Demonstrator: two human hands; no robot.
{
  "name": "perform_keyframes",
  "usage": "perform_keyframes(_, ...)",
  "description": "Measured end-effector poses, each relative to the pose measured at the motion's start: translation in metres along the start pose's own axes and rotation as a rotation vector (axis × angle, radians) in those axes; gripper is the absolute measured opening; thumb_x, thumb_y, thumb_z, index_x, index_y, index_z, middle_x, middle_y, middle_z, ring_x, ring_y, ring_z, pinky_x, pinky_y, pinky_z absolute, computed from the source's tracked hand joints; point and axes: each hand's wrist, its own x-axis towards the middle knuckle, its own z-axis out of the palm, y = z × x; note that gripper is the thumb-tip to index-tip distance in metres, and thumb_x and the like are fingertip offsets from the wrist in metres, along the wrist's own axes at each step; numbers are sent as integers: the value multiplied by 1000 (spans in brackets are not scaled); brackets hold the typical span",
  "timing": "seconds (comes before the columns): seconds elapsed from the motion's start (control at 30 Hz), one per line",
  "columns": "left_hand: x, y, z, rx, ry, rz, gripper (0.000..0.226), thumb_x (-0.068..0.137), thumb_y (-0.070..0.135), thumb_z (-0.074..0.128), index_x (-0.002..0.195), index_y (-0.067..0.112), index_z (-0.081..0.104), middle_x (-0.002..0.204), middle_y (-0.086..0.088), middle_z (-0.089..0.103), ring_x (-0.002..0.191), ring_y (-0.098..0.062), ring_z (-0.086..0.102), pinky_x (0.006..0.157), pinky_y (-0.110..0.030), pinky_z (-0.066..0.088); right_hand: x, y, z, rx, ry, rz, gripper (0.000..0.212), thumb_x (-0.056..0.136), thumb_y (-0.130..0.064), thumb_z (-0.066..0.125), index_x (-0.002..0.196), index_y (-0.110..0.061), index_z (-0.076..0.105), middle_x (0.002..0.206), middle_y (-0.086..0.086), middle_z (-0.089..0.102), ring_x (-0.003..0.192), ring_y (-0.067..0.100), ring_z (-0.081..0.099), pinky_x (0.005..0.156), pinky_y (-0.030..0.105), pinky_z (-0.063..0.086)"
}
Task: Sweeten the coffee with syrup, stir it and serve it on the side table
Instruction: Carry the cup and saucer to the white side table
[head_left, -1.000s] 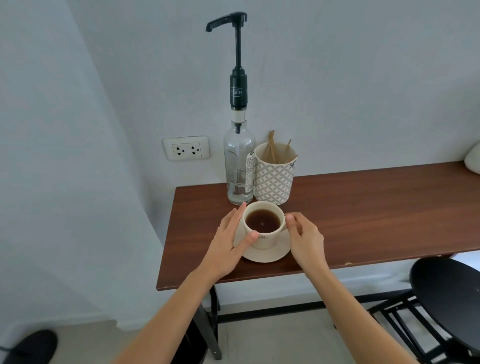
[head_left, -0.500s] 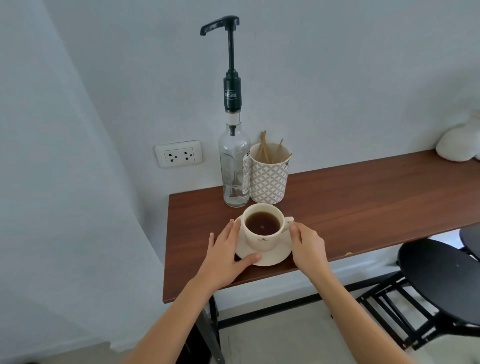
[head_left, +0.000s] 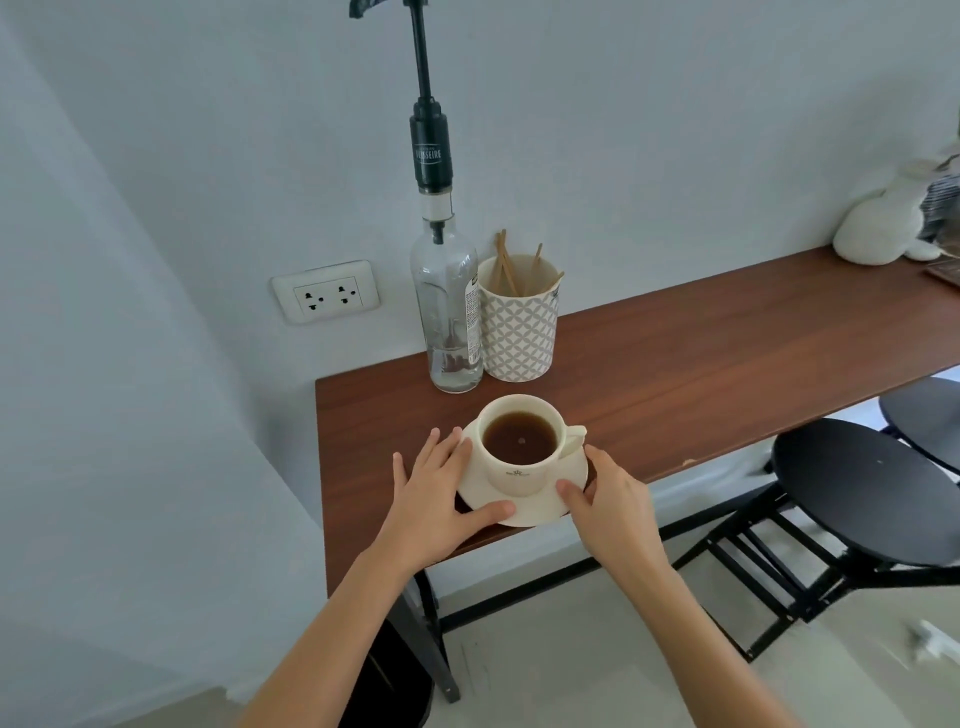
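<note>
A cream cup (head_left: 514, 475) full of dark coffee stands on a cream saucer (head_left: 543, 506) near the front left of the brown table (head_left: 701, 364). My left hand (head_left: 441, 499) grips the saucer's left rim, thumb on top at the front. On the right rim sits my right hand (head_left: 608, 509), just below the cup's handle. The saucer's front edge reaches the table's front edge. Behind the cup stands a clear syrup bottle (head_left: 449, 312) with a tall black pump (head_left: 431, 150). Next to it, a patterned holder (head_left: 519, 332) contains wooden stirrers (head_left: 506, 270).
A wall socket (head_left: 327, 293) is left of the bottle. A white plush toy (head_left: 878, 228) lies at the table's far right end. Black round stools (head_left: 862, 488) stand under the table's right part. The wall closes in on the left.
My hands slid from the cup's sides down to the saucer's rim. Cup and saucer have come a little toward the table's front edge.
</note>
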Motion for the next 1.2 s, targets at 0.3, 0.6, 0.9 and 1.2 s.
perform_keyframes(0.3,-18,7,5,32,-27,-7,98,78,76,55,158,30,22,168,9,11,155,-11,-5,118,-54,-17,-10,22,-9,469,-238,131,58,96,-17,55,148,-29,33,98,15,70,70,21,75,64,32,63)
perform_keyframes(0.6,-51,36,28,-23,44,-101,97,78,79,52,158,35,20,168,15,9,154,-5,-3,116,-53,-23,-7,53,-26,826,-469,168,66,95,1,57,150,-28,33,100,28,72,86,36,75,71,45,63)
perform_keyframes(0.9,-114,82,69,-97,204,-352,103,77,90,24,159,35,-4,165,15,-19,150,-4,-26,121,-52,-18,-7,82,-47,788,-667,57,67,94,4,56,150,-27,33,87,19,77,81,37,75,78,54,59)
perform_keyframes(1.2,-216,118,74,-624,443,-505,82,88,34,75,149,49,22,140,24,52,126,7,52,117,-32,37,-54,66,-51,690,-951,-86,65,92,4,59,146,-26,39,93,23,76,81,40,75,65,45,63)
